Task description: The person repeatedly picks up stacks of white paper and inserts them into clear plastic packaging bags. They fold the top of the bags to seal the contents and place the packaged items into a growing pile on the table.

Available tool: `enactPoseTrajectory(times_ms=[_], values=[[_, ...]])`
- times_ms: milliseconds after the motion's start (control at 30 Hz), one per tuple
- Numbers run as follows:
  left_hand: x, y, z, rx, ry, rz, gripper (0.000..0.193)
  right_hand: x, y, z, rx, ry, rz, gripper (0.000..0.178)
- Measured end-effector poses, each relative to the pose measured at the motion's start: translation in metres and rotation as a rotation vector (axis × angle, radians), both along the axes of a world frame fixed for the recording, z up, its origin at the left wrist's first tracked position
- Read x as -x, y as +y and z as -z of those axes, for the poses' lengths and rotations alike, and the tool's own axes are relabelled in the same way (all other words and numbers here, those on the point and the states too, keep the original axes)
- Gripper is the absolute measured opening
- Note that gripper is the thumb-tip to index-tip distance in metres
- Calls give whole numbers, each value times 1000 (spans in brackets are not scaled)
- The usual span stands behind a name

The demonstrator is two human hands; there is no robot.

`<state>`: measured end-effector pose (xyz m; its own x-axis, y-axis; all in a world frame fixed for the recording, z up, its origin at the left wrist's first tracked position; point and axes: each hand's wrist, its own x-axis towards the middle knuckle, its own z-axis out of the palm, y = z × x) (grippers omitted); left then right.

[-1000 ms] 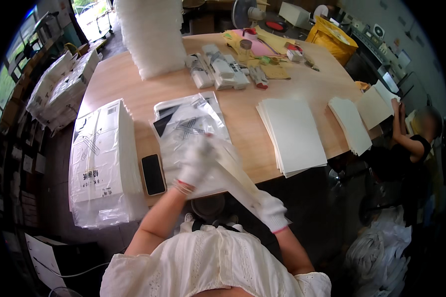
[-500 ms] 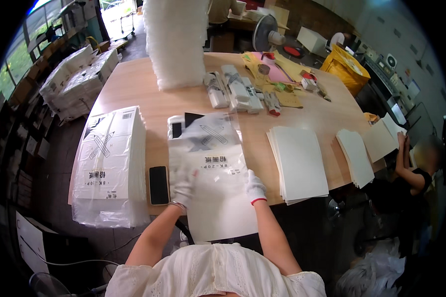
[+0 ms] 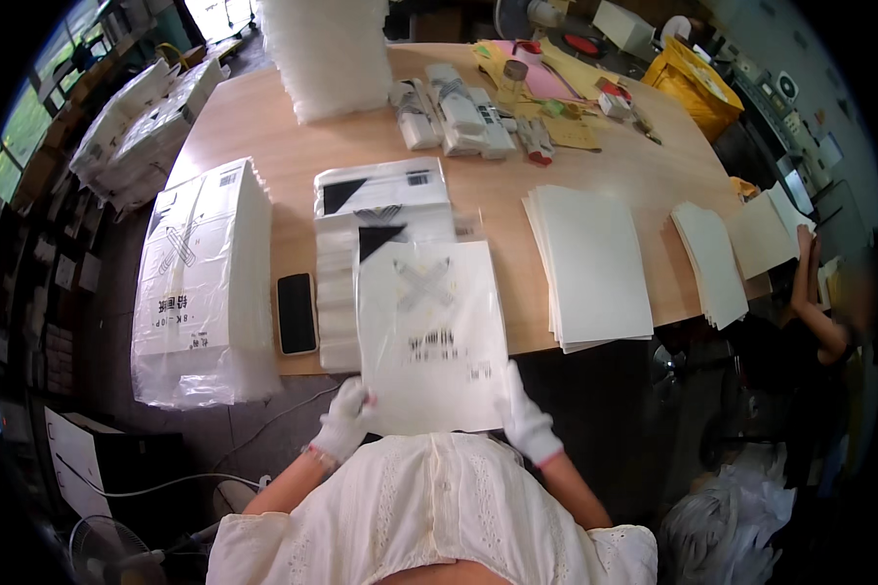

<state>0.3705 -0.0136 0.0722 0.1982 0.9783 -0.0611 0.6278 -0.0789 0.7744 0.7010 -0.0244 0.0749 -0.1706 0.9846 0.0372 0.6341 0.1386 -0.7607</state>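
Both forearms are brought in from the lower edge, bent at the elbows, and both hands are covered by white gloves. A flat, clear plastic bag with a white sheet and dark printing inside [image 3: 429, 331] is held by its lower corners just above the near edge of the wooden desk [image 3: 263, 127]. The left hand [image 3: 344, 419] is closed on the lower left corner of the bag, with the fingers curled under it. The right hand [image 3: 525, 414] is closed on the lower right corner, with the thumb laid along the bag's edge. The bag is kept nearly flat, and its upper part lies over a stack of similar packed bags [image 3: 380, 210] at the middle of the desk.

Compared with half a second ago, the bag is seen closer to the body and the hands are placed lower, in front of the white blouse.

A black phone [image 3: 297, 312] is lying just left of the stack. Beside it a large pile of printed plastic bags [image 3: 200, 283] is seen. A stack of white sheets [image 3: 595, 263] is lying to the right.
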Motion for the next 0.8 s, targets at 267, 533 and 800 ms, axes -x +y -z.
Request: enactPoseTrajectory(times_ms=[267,533,800], values=[[-16,10,-54,187,-198,-131,26,-5,-9,-2,-117,-181,101,47],[-14,11,-50,-154,-266,26,21,-6,-8,47,560,1026,837,44],[53,-1,-150,-420,-880,-494,42,166,86,-46,469,1301,-6,31]])
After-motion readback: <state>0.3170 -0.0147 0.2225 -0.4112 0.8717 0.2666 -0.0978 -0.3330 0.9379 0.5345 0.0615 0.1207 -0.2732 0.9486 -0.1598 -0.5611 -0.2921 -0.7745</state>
